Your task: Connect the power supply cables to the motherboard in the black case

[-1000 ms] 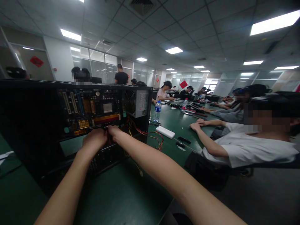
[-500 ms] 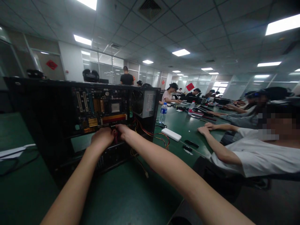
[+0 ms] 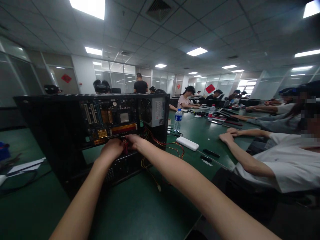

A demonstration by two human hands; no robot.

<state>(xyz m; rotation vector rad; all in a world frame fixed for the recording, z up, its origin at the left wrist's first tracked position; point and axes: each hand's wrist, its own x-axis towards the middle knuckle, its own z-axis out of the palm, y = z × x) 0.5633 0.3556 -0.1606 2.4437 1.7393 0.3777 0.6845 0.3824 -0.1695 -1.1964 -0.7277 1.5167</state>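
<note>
An open black computer case [image 3: 42, 116] stands on the green table, its motherboard [image 3: 116, 111] facing me and a power supply [image 3: 157, 111] at its upper right. Inside, below the board, my left hand [image 3: 112, 149] is closed on a bundle of reddish cables [image 3: 125, 146]. Close beside it, my right hand [image 3: 135, 141] is closed at the same bundle. The fingertips of both hands are partly hidden by the hands themselves. Red and yellow wires [image 3: 155, 140] run out of the case at the right, and a loose connector [image 3: 159, 188] lies on the table.
To the right are a water bottle [image 3: 178, 119], a white box-like item [image 3: 187, 143], small black items [image 3: 211, 153] and a red-labelled bottle [image 3: 211, 111]. A person in a white shirt [image 3: 287, 150] rests both hands on the table. Paper [image 3: 27, 166] and black cables lie at the left.
The view has turned slightly left and up, so the case and table items appear shifted. Both hands stay at the cable bundle, with little visible movement.
</note>
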